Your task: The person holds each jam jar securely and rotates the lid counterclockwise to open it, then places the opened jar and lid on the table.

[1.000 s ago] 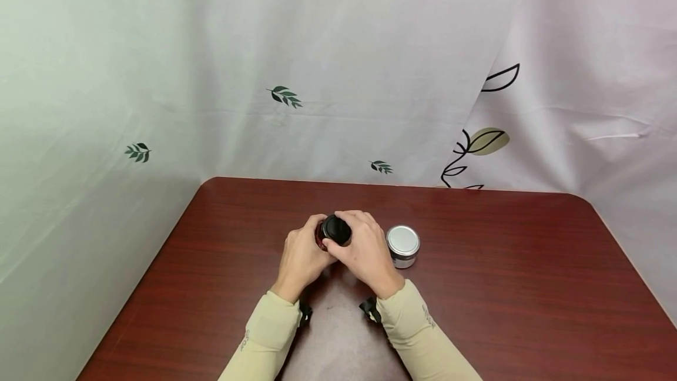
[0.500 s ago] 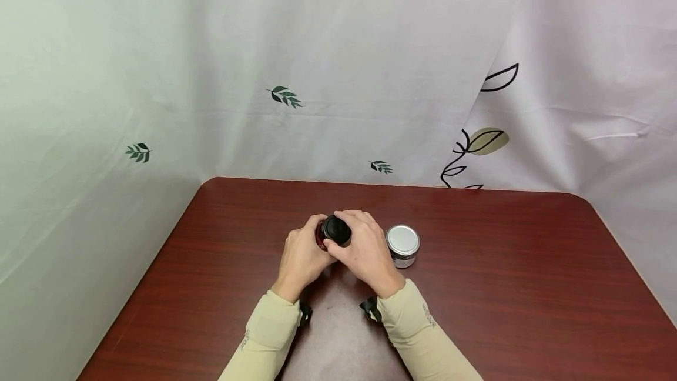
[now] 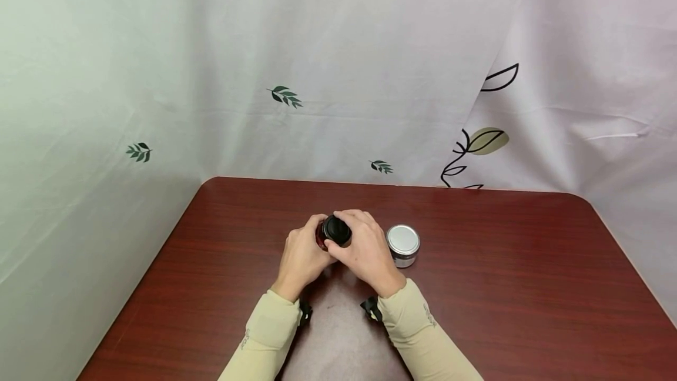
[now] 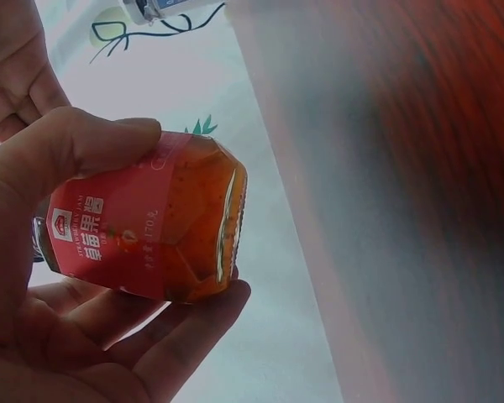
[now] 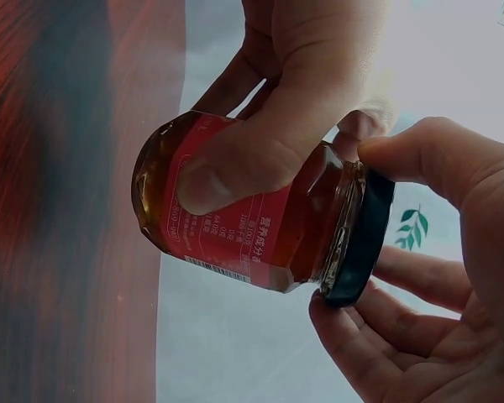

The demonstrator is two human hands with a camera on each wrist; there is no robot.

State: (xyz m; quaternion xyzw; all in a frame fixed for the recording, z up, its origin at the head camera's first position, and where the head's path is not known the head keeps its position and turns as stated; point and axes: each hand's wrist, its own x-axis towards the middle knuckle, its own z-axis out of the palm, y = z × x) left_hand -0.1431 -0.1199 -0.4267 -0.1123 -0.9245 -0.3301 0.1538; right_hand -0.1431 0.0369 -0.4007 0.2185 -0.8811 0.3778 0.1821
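Observation:
My left hand (image 3: 301,256) grips a glass jar of jam (image 4: 203,214) around its body. The jar has a red label with a strawberry on it, and orange-red jam shows through the glass. Curled about the jar's black lid (image 5: 366,239) are the thumb and fingers of my right hand (image 3: 368,251), pinching it at the rim. In the right wrist view the lid sits on the jar's neck. From the head view mostly the lid's top shows, since both hands cover much of the jar.
Just right of my right hand stands a short round container with a silver lid (image 3: 403,240). The reddish-brown table (image 3: 502,287) reaches back to a pale curtain (image 3: 338,63) with leaf prints. A paler patch (image 3: 338,340) lies between my forearms.
Hardly anything differs: both hands keep their places on the jar and its lid, and the silver-lidded container stays where it was.

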